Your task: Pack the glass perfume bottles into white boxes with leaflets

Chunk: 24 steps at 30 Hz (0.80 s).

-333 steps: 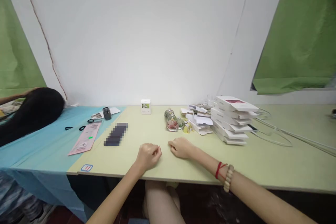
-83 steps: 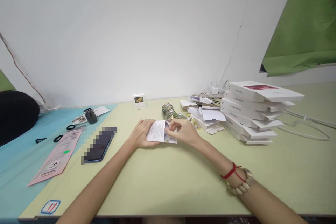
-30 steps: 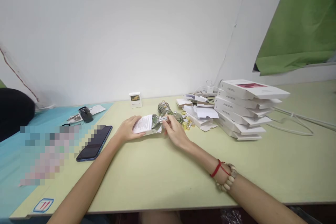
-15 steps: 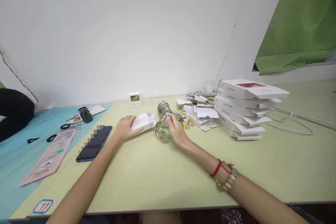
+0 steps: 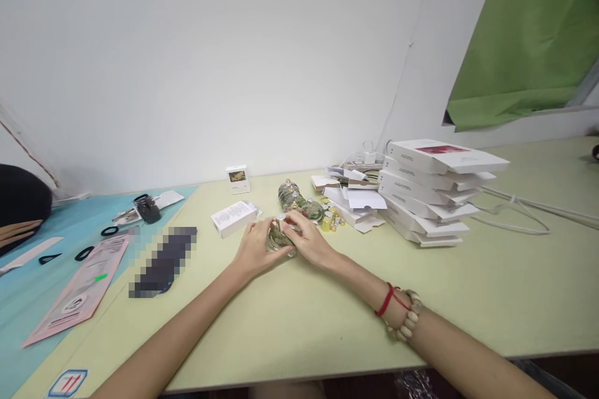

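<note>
A white carton (image 5: pixel 233 219) lies on the pale yellow worktop (image 5: pixel 337 312), printed face up, with a flap standing out at its right end. Just to the right of the carton, and a little nearer the person, is a rounded glass bottle (image 5: pixel 277 239) with both hands around it. The left hand (image 5: pixel 257 246) curls about the bottle's left and near side; the right hand (image 5: pixel 305 238) holds it from the right, its fingers bent at the top. The hands hide much of the bottle, so whether its base rests on the worktop cannot be told. A red cord (image 5: pixel 387 301) and a beaded bracelet (image 5: pixel 409 319) circle the right wrist.

Behind the carton, near the wall, stands a small upright box (image 5: pixel 238 181) with a picture on its front. To the right of the carton, beyond the hands, are a cluster of glass bottles (image 5: pixel 299 198), then gold caps (image 5: pixel 329 221), a loose pile of flattened boxes (image 5: pixel 360 199) and a tall stack of white boxes (image 5: pixel 421 193). To its left lie a pixelated dark item (image 5: pixel 166 259), a pink packet (image 5: pixel 79 299) and a dark jar (image 5: pixel 146 209). Farther left, a co-worker's hand (image 5: pixel 19 232) shows.
</note>
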Tool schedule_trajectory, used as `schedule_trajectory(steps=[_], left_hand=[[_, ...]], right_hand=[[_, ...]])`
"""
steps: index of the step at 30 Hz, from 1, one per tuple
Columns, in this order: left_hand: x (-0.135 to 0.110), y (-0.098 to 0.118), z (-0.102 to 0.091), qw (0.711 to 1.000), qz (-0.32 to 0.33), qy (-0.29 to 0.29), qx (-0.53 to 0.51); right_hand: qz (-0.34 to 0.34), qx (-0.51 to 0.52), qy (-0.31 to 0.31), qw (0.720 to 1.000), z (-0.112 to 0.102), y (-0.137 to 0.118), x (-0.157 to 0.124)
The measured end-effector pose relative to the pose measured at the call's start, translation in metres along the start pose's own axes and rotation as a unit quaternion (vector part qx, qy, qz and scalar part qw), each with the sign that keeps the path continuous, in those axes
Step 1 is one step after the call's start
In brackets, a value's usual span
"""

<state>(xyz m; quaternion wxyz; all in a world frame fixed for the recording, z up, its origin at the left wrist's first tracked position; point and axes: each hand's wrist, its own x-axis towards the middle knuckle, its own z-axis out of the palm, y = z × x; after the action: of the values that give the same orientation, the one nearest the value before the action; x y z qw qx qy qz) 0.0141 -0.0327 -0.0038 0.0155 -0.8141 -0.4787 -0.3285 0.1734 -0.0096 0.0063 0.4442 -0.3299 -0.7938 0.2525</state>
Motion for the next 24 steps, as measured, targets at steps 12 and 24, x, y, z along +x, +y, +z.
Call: schedule_trajectory(steps=[12,24], left_hand=[[0.003,-0.016,0.011,0.997,-0.033,-0.073,-0.022],[0.004,-0.015,0.009,0.991,-0.038,-0.093,-0.084]], right_hand=[[-0.014,0.082,0.062,0.995,0.0,-0.009,0.002],[-0.049,0.043,0.075,0.995,0.001,-0.009,0.0]])
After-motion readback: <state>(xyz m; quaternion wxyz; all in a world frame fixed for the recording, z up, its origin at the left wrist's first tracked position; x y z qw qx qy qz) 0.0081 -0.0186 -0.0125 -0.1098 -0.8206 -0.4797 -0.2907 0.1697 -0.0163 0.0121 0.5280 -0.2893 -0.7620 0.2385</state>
